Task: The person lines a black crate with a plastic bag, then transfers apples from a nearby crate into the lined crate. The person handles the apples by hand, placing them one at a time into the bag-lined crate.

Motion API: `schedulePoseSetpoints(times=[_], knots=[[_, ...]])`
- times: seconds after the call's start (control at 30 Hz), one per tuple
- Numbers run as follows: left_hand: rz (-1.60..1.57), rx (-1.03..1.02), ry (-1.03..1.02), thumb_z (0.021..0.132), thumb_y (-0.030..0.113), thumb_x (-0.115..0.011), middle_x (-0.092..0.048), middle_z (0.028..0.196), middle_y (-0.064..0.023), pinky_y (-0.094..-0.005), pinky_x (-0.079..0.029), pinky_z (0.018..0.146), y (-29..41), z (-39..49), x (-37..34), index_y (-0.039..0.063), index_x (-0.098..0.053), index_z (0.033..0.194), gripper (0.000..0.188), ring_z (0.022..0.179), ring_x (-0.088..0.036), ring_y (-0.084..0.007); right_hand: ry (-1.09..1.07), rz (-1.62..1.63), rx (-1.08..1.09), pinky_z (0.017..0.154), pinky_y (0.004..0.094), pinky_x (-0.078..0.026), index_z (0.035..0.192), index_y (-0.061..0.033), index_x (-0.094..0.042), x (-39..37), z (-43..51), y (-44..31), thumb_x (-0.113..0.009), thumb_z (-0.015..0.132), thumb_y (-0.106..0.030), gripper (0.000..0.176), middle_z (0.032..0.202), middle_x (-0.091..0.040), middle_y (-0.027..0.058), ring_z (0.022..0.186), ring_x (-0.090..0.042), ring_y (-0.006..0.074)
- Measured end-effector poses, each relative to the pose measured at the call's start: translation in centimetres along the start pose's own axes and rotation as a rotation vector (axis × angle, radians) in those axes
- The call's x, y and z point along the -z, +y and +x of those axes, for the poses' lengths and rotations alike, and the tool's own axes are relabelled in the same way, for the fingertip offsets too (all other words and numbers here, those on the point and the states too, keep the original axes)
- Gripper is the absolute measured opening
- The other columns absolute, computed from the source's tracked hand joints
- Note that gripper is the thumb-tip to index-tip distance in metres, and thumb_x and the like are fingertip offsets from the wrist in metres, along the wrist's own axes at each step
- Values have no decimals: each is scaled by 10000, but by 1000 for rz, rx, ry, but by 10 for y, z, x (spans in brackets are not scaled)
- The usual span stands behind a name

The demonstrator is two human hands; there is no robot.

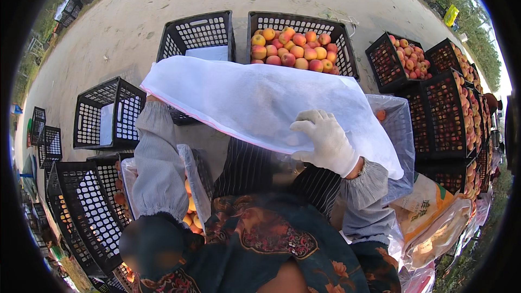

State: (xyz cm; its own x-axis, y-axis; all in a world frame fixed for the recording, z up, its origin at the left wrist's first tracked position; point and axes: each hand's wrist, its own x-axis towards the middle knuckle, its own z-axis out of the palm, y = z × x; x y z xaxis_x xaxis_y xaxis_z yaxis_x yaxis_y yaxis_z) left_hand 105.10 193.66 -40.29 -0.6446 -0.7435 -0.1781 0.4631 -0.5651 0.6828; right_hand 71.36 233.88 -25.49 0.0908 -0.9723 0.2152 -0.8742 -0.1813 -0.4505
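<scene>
A white fabric sheet or bag [260,93] with a pink-stitched edge stretches across the space before me, over my knees. My right hand [327,142], in a white glove, is over its near edge with thumb and fingers apart in a C shape. The left forearm, in a striped sleeve [158,158], reaches to the fabric's left end. There my left hand is hidden by the cloth; only a bit of wrist shows. Just beyond the fabric stands a black plastic crate [351,51] of red-yellow apples [297,51].
Beside it is a black crate [197,32] with a white liner; another crate [97,114] stands left. Stacked apple crates [443,110] rise at right, near a clear plastic-lined container [401,130] and a printed sack [423,203]. More crates [85,215] crowd the lower left.
</scene>
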Motion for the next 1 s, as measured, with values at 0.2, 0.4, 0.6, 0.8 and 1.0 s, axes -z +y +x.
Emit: schedulePoseSetpoints(times=[0.2, 0.4, 0.6, 0.8, 1.0], knots=[[38, -181, 672, 1012, 411, -494, -660, 986, -86, -401, -528, 745, -59, -105, -8, 57, -620, 1087, 383, 823, -623, -243, 152, 9, -112, 766, 399, -472, 877, -117, -692, -65, -13, 9, -743, 754, -123, 133, 900, -656, 57, 877, -620, 281], [341, 102, 309, 999, 420, -521, -650, 818, -91, -268, -487, 508, -153, -210, -151, 12, -600, 1024, 416, 572, -598, -145, 181, 271, -248, 644, 358, -505, 872, -95, -680, -69, -9, -2, -713, 805, -115, 78, 814, -654, 64, 709, -641, 259], [429, 156, 268, 970, 395, -596, -671, 874, -117, -238, -506, 538, -170, -194, -214, -18, -609, 1061, 423, 644, -648, -154, 135, 411, -259, 630, 277, -503, 912, -21, -676, -69, -13, -35, -712, 816, -63, 110, 848, -664, 90, 641, -644, 184], [370, 90, 272, 957, 251, -640, -694, 860, -90, -240, -509, 573, -175, -198, -212, -15, -643, 1022, 273, 648, -649, -137, 59, 465, -320, 638, 287, -516, 980, -54, -687, -65, -14, -48, -761, 777, -106, 223, 851, -658, 83, 681, -651, 181], [453, -22, 191, 962, 189, -628, -690, 807, -81, -246, -506, 603, -170, -204, -219, -17, -650, 970, 207, 646, -635, -122, 157, 195, -101, 645, 284, -507, 1039, -76, -695, -71, 15, -53, -790, 757, -155, 308, 834, -640, 81, 702, -639, 186]])
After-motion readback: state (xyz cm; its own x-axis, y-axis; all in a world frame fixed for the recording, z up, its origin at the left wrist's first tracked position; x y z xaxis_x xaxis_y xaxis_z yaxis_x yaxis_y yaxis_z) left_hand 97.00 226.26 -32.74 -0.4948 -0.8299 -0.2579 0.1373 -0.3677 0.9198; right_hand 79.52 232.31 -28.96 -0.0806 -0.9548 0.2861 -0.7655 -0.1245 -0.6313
